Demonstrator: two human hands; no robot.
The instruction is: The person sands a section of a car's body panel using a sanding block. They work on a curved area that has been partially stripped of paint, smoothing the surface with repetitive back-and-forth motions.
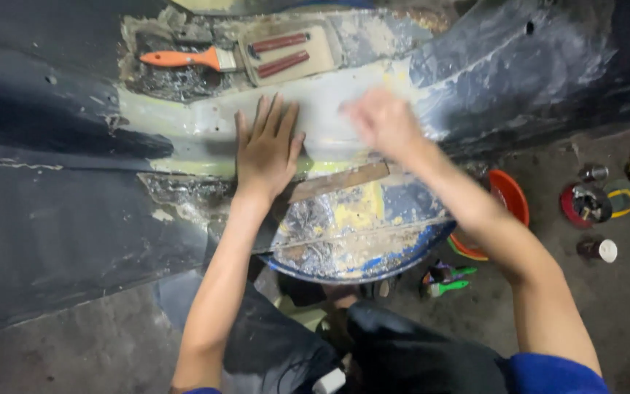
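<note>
2 hands on the grey panel: left hand spread flat, right hand blurred, grip unclear.

Wearing a short-sleeved blue cotton shirt, its edge showing at both upper arms. Wearing dark, slightly shiny trousers over the bent knees. Going bare from sleeve to fingertips: no gloves, no watch, no rings showing.
</note>
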